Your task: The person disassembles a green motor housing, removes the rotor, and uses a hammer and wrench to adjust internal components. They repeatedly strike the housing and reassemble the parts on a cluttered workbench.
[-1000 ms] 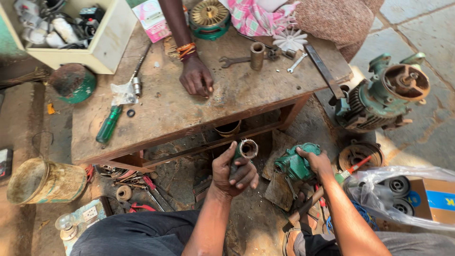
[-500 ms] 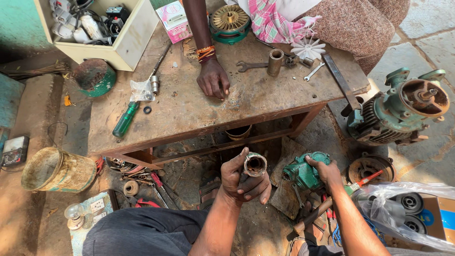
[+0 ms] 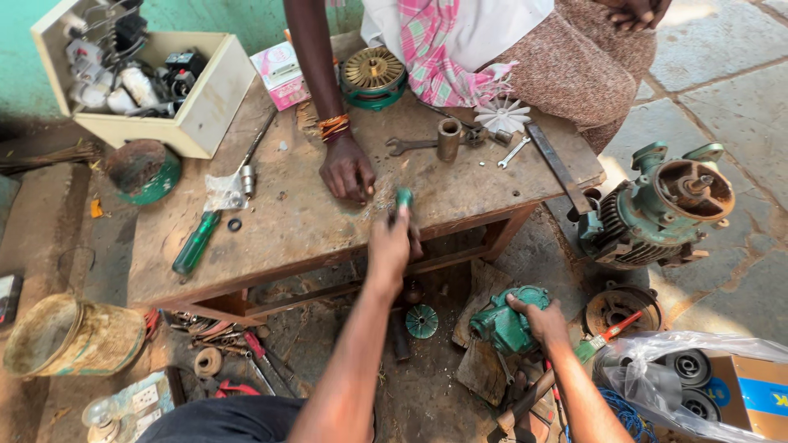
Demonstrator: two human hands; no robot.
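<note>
My left hand [image 3: 389, 248] is stretched forward to the front edge of the worn wooden table [image 3: 287, 230], closed around a small cylindrical metal part [image 3: 404, 198] whose green end shows above my fingers. My right hand [image 3: 543, 318] rests low on a green cast pump housing [image 3: 502, 324] that sits on the ground. Another person's hand [image 3: 346, 172] with orange bangles presses on the tabletop just beyond my left hand. A small green impeller disc [image 3: 422, 321] lies on the ground under the table.
The table carries a green-handled screwdriver [image 3: 195, 243], a spanner [image 3: 414, 145], a metal sleeve [image 3: 448, 138], a white fan [image 3: 502, 115], a brass-coloured rotor [image 3: 373, 75] and a cream parts box [image 3: 176, 123]. A green motor [image 3: 657, 213] stands at the right, a rusty tin [image 3: 70, 335] at the left.
My left hand has risen from below the table up to its front edge, carrying the cylindrical part. My right hand stays on the green housing. The view has shifted closer.
</note>
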